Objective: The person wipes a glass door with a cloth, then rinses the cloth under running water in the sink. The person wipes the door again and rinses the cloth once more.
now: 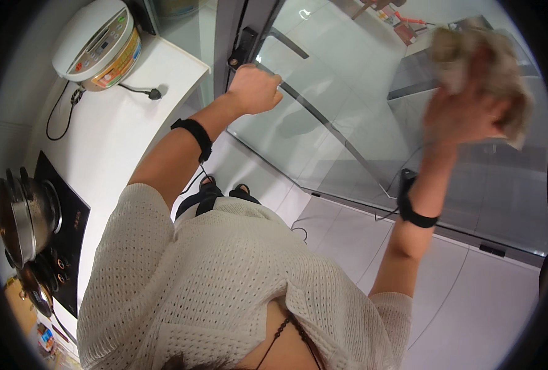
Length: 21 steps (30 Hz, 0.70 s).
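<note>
At the dark frame of a glass door (329, 92), my left hand (255, 90) is curled into a fist around what appears to be the handle. A black door fitting (244, 48) shows just above that fist; the part inside my fingers is hidden. My right hand (463, 113) is raised at the far right, blurred by motion. In it is a crumpled greyish-beige cloth (516, 104), spread past my fingers in front of the glass. Whether the cloth touches the pane cannot be made out. Each forearm wears a black strap with a thin cable.
On my left runs a white counter (112, 120) with a rice cooker (98, 46), its plug (154, 94) lying loose. Pots (24, 212) stand on a black cooktop (68, 259). A dark door track (491, 250) crosses the tiled floor (436, 296).
</note>
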Tool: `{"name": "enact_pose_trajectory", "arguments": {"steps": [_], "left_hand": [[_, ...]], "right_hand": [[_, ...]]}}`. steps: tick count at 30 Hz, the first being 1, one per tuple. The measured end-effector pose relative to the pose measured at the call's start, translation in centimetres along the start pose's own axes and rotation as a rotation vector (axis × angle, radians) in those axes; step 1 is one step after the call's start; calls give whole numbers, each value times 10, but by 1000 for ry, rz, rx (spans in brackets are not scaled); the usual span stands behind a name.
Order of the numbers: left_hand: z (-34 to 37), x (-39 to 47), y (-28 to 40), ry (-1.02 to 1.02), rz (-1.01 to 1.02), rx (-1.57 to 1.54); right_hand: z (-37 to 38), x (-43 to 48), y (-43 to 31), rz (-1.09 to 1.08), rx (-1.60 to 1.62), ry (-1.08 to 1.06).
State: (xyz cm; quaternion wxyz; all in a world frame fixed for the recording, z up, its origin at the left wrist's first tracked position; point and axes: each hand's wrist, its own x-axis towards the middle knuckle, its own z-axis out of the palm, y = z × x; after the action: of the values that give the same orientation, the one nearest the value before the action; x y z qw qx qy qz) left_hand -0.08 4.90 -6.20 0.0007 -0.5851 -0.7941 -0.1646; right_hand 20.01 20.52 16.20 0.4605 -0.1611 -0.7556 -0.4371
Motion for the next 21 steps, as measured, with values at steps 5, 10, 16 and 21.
{"name": "enact_pose_trajectory", "arguments": {"steps": [5, 10, 16, 21], "left_hand": [[-2, -1, 0, 8, 27, -23], [-5, -1, 0, -33, 15, -31], [-4, -1, -1, -53, 15, -61], [-1, -3, -2, -16, 26, -85]], "right_hand": [[14, -99, -98, -99, 253, -444], [11, -166, -126, -203, 584, -734], [-6, -127, -60, 9, 473, -334], [-18, 26, 28, 88, 82, -8]]}}
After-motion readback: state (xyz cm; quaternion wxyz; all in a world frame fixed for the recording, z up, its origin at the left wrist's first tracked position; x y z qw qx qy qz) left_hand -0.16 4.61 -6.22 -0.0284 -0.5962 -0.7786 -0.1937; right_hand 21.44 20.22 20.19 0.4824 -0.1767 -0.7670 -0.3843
